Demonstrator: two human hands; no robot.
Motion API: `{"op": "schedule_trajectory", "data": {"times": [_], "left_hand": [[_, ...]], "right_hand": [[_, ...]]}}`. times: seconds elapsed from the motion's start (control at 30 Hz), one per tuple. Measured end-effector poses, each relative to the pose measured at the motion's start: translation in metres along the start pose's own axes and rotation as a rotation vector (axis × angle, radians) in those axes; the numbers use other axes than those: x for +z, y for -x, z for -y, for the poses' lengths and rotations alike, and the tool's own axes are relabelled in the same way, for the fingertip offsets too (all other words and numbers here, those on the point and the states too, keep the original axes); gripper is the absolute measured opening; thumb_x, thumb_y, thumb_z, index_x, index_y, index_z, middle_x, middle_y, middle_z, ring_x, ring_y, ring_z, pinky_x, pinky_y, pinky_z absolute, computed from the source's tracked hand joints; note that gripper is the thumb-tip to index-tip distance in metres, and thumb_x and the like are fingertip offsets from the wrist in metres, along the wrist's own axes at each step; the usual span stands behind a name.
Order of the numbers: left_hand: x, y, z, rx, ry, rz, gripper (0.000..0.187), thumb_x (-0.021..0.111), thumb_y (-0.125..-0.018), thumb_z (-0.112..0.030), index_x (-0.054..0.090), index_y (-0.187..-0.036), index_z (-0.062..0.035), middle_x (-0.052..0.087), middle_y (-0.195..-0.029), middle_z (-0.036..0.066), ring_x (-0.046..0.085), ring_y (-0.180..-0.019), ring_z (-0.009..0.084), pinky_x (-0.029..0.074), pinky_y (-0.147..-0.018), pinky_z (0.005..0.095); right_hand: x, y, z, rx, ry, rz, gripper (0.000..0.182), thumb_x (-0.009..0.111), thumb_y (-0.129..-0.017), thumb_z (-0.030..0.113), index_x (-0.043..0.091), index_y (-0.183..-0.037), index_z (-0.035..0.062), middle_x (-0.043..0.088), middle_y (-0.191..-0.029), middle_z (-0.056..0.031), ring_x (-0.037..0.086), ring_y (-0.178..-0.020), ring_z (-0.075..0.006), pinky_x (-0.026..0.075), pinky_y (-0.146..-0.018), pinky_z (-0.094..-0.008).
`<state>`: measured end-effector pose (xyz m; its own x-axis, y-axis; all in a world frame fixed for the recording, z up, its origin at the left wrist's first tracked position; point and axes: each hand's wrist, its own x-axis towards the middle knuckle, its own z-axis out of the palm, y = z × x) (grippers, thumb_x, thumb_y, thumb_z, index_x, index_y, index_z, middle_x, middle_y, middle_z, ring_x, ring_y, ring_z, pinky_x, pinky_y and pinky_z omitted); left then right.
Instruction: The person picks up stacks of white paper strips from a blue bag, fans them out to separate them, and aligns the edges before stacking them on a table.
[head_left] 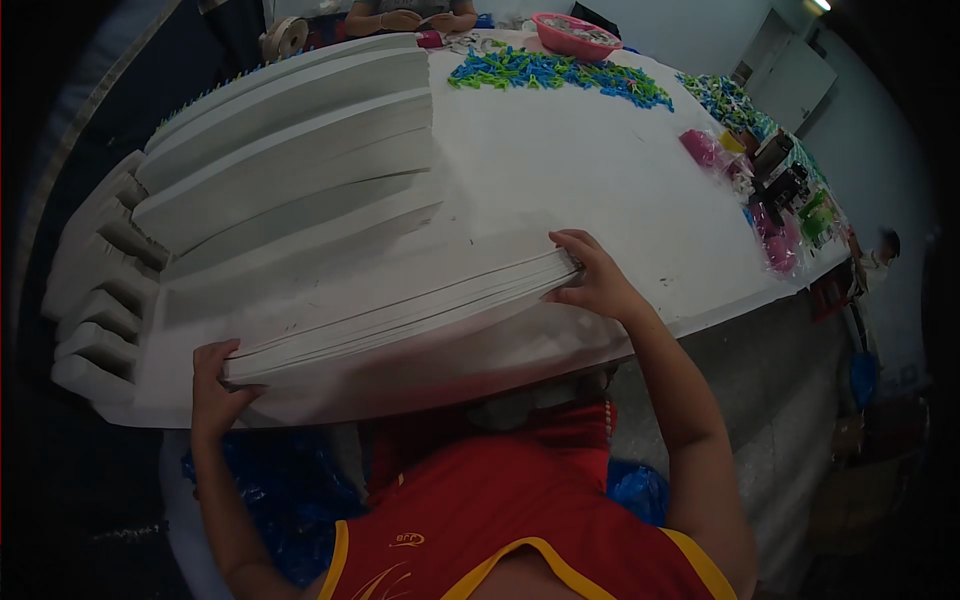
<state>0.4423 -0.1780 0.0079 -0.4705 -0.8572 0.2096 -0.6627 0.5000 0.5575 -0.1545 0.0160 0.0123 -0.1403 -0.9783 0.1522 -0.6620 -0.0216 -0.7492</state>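
A long stack of thin white sheets (400,316) stands on its edge at the near side of the white table, bowed slightly across my front. My left hand (218,388) grips its left end, with fingers over the top and thumb on the near side. At the opposite end, my right hand (597,277) is closed around the corner, thumb toward me and fingers on the far side. Beyond them, several similar white stacks (290,212) lie in rows on the left half of the table.
Blue and green plastic pieces (560,78) are heaped at the back near a pink basket (578,38). Pink packets (704,148) and dark items (785,185) lie along the right edge. A person (410,14) sits across the table. Blue plastic bags (290,490) are below.
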Motion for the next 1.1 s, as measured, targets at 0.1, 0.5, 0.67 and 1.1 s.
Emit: {"op": "schedule_trajectory", "data": {"times": [0.1,0.5,0.67,1.1], "left_hand": [[0.003,0.005,0.013,-0.143,0.034,0.019,0.083,0.088,-0.055,-0.001,0.065,-0.134,-0.0076,0.058,-0.136,0.011,0.057,-0.128,0.0328,0.05,-0.11,0.0423],[0.017,0.026,0.01,-0.13,0.362,-0.135,0.075,0.073,-0.072,0.002,0.061,-0.145,-0.0077,0.048,-0.164,0.017,0.046,-0.15,0.0345,0.039,-0.122,0.0434],[0.009,0.031,-0.012,-0.164,0.125,-0.02,0.078,0.073,-0.084,-0.004,0.047,-0.158,-0.0078,0.051,-0.157,0.02,0.049,-0.146,0.0375,0.04,-0.121,0.0454],[-0.02,0.014,-0.017,0.035,-0.234,0.047,0.065,0.077,-0.086,-0.011,0.054,-0.147,-0.0038,0.062,-0.127,0.021,0.062,-0.118,0.0411,0.05,-0.103,0.0433]], "right_hand": [[0.004,0.004,-0.006,0.086,-0.097,-0.027,0.091,0.096,-0.069,0.012,0.055,-0.15,0.0071,0.047,-0.157,-0.0144,0.048,-0.145,-0.0324,0.043,-0.119,-0.0434],[0.021,0.025,-0.007,0.123,-0.07,-0.189,0.101,0.093,-0.074,0.012,0.041,-0.159,-0.0001,0.034,-0.169,-0.0187,0.039,-0.154,-0.0321,0.04,-0.123,-0.0424],[0.01,0.032,0.002,-0.099,0.284,-0.083,0.084,0.085,-0.088,0.018,0.041,-0.157,-0.0011,0.033,-0.168,-0.0233,0.044,-0.149,-0.0414,0.045,-0.118,-0.0442],[-0.024,0.013,0.022,-0.09,0.309,0.12,0.061,0.077,-0.092,0.013,0.049,-0.145,0.0003,0.051,-0.144,-0.0228,0.057,-0.126,-0.0419,0.052,-0.103,-0.0449]]}}
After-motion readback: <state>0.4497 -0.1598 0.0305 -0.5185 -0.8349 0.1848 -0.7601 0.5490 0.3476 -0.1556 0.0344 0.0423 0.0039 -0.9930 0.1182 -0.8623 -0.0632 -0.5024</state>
